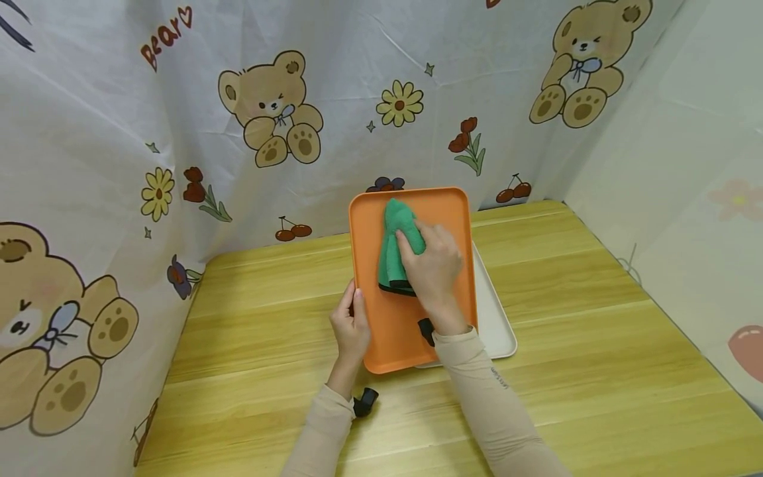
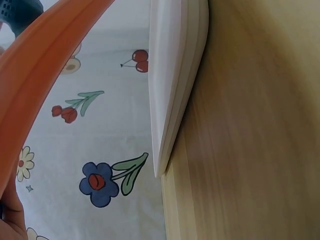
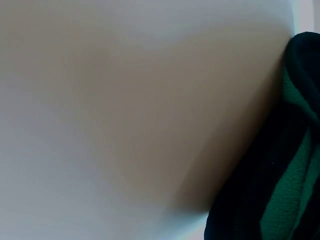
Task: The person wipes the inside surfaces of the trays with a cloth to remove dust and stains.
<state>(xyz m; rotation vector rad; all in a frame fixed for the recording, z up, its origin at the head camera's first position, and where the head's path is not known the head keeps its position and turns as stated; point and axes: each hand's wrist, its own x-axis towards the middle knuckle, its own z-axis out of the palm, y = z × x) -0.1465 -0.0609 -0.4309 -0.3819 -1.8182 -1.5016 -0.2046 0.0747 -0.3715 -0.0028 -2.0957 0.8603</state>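
Observation:
An orange rectangular tray (image 1: 390,341) is held tilted up above the table, its inner face toward me in the head view. My left hand (image 1: 350,328) grips its left rim, thumb on the near side. Folded against the tray's inside is a green cloth (image 1: 395,262) with black edging. My right hand (image 1: 438,265) holds this cloth, thumb and fingers bent around it. Part of the cloth (image 3: 285,205) fills the right edge of the right wrist view; the rest there is a pale blur. The left wrist view catches the orange tray's underside (image 2: 37,75).
Behind the orange tray, a white tray (image 1: 497,324) lies on the wooden table (image 1: 256,344); its side looks layered in the left wrist view (image 2: 175,90). A bear-print curtain (image 1: 346,152) hangs along the back and left. A pale wall (image 1: 685,232) borders the right.

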